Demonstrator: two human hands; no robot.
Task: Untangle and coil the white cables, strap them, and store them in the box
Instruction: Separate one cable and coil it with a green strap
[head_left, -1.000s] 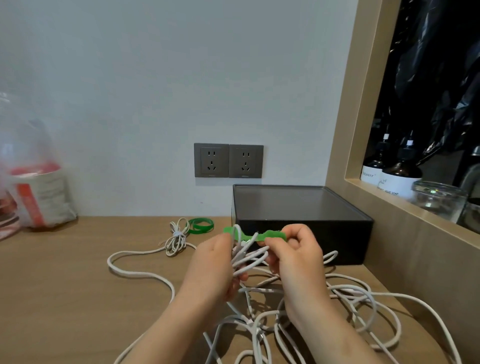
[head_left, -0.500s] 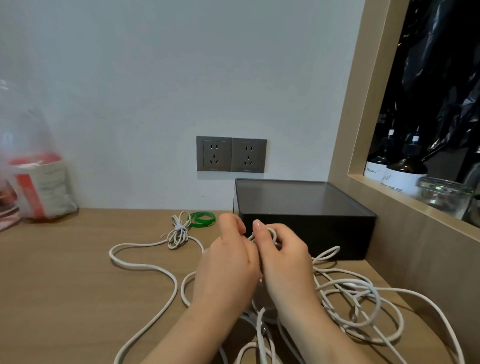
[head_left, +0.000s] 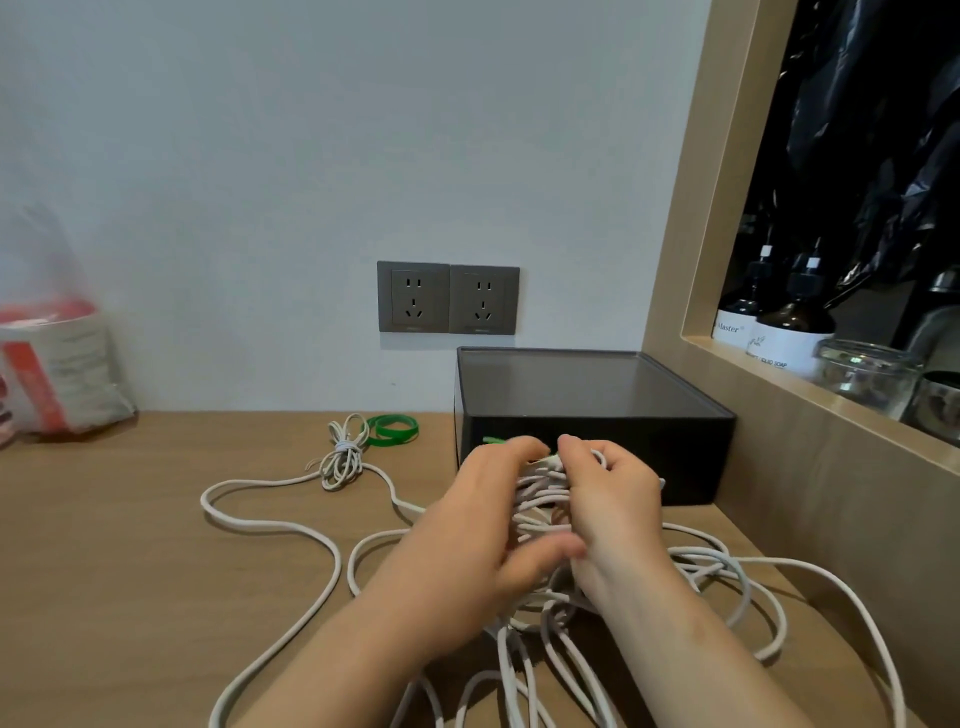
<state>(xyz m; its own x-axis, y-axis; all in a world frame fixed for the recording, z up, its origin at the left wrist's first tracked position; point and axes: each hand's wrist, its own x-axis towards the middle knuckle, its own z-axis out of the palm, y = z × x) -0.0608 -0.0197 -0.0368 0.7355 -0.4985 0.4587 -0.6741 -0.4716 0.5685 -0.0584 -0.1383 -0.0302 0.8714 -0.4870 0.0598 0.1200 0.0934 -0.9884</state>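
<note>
Head cam — white cable coil (head_left: 540, 493) betw. L hand (head_left: 483, 525) & R hand (head_left: 613, 509), both tight round it

Wooden desk (head_left: 130, 571): cables (head_left: 270, 525), box (head_left: 696, 462), perhaps bag (head_left: 57, 374).

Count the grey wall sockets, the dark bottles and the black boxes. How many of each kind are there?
Grey plastic wall sockets: 2
Dark glass bottles with white labels: 2
Black rectangular box: 1
Total: 5
</note>
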